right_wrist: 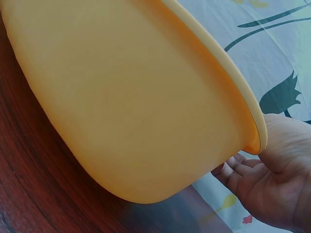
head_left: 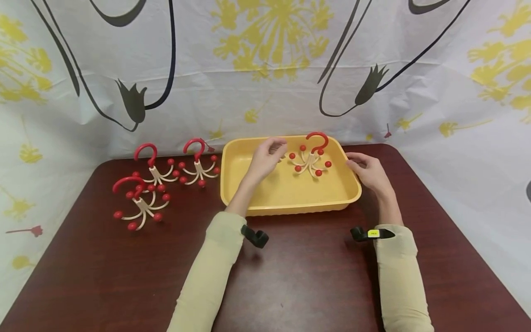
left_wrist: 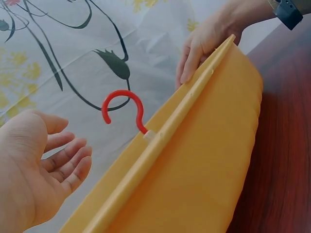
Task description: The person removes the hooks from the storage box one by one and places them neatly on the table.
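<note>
A yellow plastic tray (head_left: 286, 193) stands at the back of the table. Inside it, on the right, is a multi-arm hanger (head_left: 310, 159) with a red hook and curved cream arms tipped with red balls. My left hand (head_left: 265, 159) hovers over the tray's middle, left of that hanger, fingers loosely bent around nothing. In the left wrist view only the hanger's red hook (left_wrist: 139, 109) shows above the rim. At the tray's right end my right hand (head_left: 370, 174) grips the rim, its fingers on the outer side below the edge (right_wrist: 238, 170); the thumb is partly hidden.
Left of the tray, three similar hangers stand on the dark wooden table (head_left: 298, 272): one beside the tray (head_left: 199, 169), one behind (head_left: 155, 175) and one in front (head_left: 143, 207). A white patterned cloth (head_left: 265, 101) hangs behind the table.
</note>
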Motion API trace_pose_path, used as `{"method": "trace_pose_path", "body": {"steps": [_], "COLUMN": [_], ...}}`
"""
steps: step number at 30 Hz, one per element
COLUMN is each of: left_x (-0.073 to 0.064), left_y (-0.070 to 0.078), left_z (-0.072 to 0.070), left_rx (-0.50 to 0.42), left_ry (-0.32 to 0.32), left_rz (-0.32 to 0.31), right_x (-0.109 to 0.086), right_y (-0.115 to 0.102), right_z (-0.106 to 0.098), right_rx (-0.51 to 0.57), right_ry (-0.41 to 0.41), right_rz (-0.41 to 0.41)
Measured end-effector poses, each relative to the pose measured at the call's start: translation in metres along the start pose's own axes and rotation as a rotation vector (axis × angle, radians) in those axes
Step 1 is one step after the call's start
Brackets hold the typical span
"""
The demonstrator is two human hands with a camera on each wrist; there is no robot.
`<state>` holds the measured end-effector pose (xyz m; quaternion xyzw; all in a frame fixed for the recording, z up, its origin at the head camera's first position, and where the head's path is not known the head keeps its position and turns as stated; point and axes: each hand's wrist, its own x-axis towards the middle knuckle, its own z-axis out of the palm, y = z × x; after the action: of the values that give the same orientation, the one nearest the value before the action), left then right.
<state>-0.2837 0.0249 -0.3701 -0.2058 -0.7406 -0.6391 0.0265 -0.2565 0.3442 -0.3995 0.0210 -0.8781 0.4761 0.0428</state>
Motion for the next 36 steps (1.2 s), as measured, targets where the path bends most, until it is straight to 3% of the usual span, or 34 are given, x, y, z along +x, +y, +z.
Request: {"method": "trace_pose_path", "body": {"steps": [12, 19, 28, 36], "left_x": [0.022, 0.03, 0.037, 0.04], "left_y": [0.002, -0.003, -0.004, 0.0], "left_z": [0.032, 0.046, 0.058, 0.069], "left_rx": [-0.001, -0.047, -0.066, -0.055], "left_ry": [0.02, 0.052, 0.046, 0.051], "left_rz": [-0.098, -0.105, -0.154, -0.137], "right_x": [0.0, 0.0, -0.001, -0.002], "right_y": [-0.001, -0.002, -0.002, -0.003], "right_z": [-0.001, 0.0, 0.001, 0.0], "right_rx": [-0.003, 0.001, -0.034, -0.039], "right_ry": [0.004, -0.004, 0.008, 0.015], "right_rz": [0.018, 0.02, 0.017, 0.011]}}
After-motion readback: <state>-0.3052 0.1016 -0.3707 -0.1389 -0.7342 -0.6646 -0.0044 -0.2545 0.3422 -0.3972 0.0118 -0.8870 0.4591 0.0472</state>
